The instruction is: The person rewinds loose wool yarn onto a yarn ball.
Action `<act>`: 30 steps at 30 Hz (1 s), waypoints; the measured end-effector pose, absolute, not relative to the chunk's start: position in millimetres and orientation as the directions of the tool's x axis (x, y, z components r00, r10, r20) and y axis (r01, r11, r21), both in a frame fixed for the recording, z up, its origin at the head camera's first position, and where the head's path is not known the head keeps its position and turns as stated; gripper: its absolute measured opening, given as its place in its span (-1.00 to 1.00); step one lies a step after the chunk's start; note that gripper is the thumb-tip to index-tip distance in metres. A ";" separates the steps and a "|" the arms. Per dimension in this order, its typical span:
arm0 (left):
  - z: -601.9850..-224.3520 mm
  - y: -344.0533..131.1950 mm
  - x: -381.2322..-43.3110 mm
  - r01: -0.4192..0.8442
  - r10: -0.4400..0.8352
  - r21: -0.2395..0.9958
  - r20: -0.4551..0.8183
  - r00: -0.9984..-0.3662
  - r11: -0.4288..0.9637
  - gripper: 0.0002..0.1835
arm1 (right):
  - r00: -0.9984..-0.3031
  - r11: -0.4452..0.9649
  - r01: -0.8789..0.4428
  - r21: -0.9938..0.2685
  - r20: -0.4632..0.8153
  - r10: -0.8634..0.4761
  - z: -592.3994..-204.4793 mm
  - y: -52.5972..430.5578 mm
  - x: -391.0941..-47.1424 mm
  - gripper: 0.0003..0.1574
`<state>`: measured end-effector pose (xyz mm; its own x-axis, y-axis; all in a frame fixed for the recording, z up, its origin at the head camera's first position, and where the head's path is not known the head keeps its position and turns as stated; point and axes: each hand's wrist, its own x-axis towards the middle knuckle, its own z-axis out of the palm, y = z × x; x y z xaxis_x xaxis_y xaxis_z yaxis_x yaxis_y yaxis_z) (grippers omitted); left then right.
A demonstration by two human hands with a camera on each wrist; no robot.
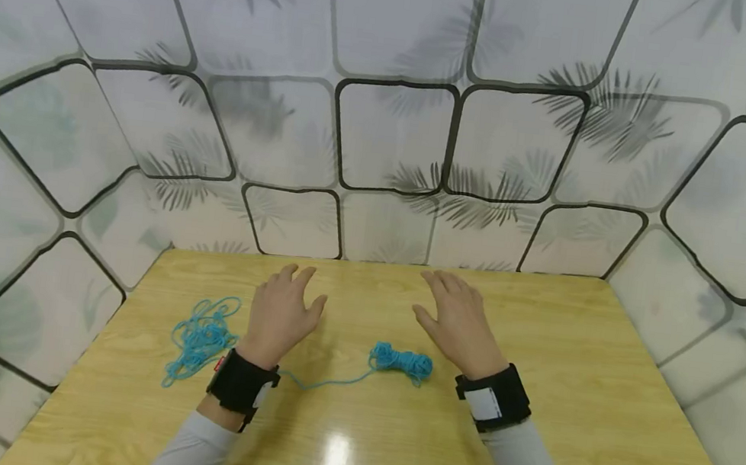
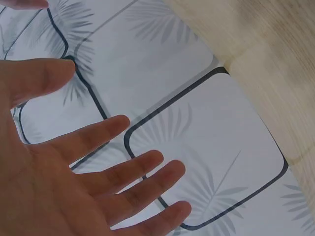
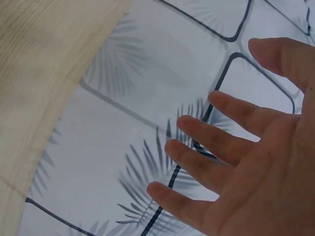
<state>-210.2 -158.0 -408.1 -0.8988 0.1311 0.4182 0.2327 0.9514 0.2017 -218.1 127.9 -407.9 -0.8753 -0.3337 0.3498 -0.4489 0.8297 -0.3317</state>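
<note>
Blue cord shows in the head view as a wound bundle (image 1: 403, 362) right of the middle and a loose tangled heap (image 1: 200, 339) at the left. One strand (image 1: 335, 382) runs from the bundle leftward and passes behind the left wrist. My left hand (image 1: 280, 318) hovers between heap and bundle, fingers spread and holding nothing. To the upper right of the bundle is my right hand (image 1: 459, 323), also spread and without anything in it. Both wrist views show bare palms, the left hand (image 2: 93, 182) and the right hand (image 3: 246, 162), with relaxed fingers apart from each other.
A yellow wood-grain table (image 1: 574, 409) lies under both hands. Behind it and along both sides stands a pale curtain (image 1: 394, 135) with dark outlined shapes and leaf prints. Each wrist wears a black band (image 1: 499, 397). Light glares on the tabletop near the front.
</note>
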 end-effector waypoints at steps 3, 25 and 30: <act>-408.1 -161.4 -199.4 0.250 0.136 0.182 0.481 -0.866 0.951 -0.69 | -0.872 0.815 -0.469 -0.341 0.323 -0.367 -407.7 119.0 -213.3 -0.27; -413.9 -172.1 -137.5 0.253 0.155 0.160 0.457 -0.876 0.954 -0.93 | -0.873 0.830 -0.488 -0.272 0.122 -0.473 -451.3 95.2 -197.3 -0.80; -411.3 -163.7 -139.7 0.279 0.184 0.149 0.458 -0.870 0.949 -0.93 | -0.870 0.830 -0.493 -0.263 0.149 -0.470 -439.0 95.9 -198.4 -0.78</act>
<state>-139.7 -163.7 -411.3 -0.8697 0.1836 0.4581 0.2788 0.9487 0.1493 -198.4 95.9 -439.0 -0.8702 -0.4698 0.1487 -0.4928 0.8295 -0.2628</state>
